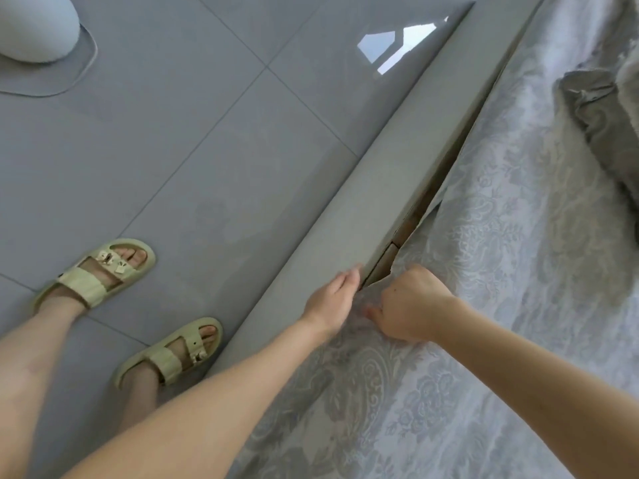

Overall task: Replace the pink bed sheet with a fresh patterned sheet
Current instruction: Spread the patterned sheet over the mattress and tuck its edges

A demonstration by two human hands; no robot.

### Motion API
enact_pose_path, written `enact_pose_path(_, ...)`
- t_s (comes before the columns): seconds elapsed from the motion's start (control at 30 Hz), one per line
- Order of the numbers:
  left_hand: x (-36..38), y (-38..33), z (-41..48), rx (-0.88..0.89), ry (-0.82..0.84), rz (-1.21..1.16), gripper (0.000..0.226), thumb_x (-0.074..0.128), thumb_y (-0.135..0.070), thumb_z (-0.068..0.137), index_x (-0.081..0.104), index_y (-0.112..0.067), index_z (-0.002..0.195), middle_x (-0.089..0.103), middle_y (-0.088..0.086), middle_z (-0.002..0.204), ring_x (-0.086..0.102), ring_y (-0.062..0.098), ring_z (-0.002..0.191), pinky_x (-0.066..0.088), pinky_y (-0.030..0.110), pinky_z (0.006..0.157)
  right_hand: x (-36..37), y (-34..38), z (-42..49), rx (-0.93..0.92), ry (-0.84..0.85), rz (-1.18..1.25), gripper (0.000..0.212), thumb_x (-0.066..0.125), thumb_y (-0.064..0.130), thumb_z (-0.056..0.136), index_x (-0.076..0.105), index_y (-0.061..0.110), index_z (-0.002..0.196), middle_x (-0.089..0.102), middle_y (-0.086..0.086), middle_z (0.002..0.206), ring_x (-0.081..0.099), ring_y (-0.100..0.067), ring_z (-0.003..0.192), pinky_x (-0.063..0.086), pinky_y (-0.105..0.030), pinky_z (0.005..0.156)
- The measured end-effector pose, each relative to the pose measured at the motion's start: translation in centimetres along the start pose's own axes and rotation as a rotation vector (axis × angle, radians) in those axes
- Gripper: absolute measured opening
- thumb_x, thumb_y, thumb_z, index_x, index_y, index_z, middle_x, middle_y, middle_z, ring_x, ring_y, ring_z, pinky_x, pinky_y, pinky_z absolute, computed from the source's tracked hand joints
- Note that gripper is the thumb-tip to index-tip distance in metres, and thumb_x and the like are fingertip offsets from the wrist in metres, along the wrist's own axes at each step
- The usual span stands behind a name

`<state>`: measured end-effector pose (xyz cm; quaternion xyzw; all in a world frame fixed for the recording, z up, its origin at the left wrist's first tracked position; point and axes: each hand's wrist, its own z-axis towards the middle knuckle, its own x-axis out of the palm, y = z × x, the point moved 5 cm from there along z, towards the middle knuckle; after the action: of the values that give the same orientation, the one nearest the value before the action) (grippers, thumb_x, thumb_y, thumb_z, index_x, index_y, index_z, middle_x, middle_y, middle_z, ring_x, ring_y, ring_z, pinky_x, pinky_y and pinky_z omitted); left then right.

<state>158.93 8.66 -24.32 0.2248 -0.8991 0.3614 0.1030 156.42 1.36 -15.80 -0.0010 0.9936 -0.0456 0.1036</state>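
Item: patterned sheet [484,271], pale grey-blue paisley and floral print, spread over the mattress and filling the right half of the view. Its left edge runs along the padded grey bed rail [345,216] and hangs loose where a dark gap opens just beyond the hands. Handling, as judged: thin woven cloth, light, limp, not fragile, inclined to wrinkle and to slide back out; best taken at the hem, a short stretch at a time, and pushed down between rail and mattress. Left hand [333,295]: fingers straight and together, tips at the rail's inner edge. Right hand [413,305]: fingers curled, apparently bunching the sheet's edge just beside the gap. Pink sheet: not in view. Also present: crumpled grey bedding [601,108], far right; pale green sandals [100,271] on grey floor tiles [207,98]. Writing, brands, labels: none legible.
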Motion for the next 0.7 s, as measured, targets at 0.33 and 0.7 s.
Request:
enact_pose_path(0.33,4.6,0.4,2.3,-0.366,0.308,-0.512,0.073,0.012,-0.068,0.092,0.062,-0.021,0.117,0.064,0.008,0.120,0.059,0.020,0.113,0.048,0.028,0.088,-0.4,-3.4,0.8,0.066,-0.143,0.587,0.032,0.040,0.021,0.089,0.071,0.018,0.093,0.068,-0.002,0.096,0.057,-0.020,0.096,0.043,-0.033,0.092)
enact_pose_path(0.7,5.1,3.3,2.5,-0.527,0.433,-0.387,0.085,0.026,-0.088,0.071,0.060,-0.032,0.124,0.062,0.001,0.125,0.057,0.020,0.117,0.038,0.041,0.108,-1.4,-13.2,6.1,0.360,0.023,0.015,0.049,0.021,0.044,0.099,0.051,0.024,0.132,0.052,0.001,0.136,0.044,-0.019,0.127,0.023,-0.037,0.108)
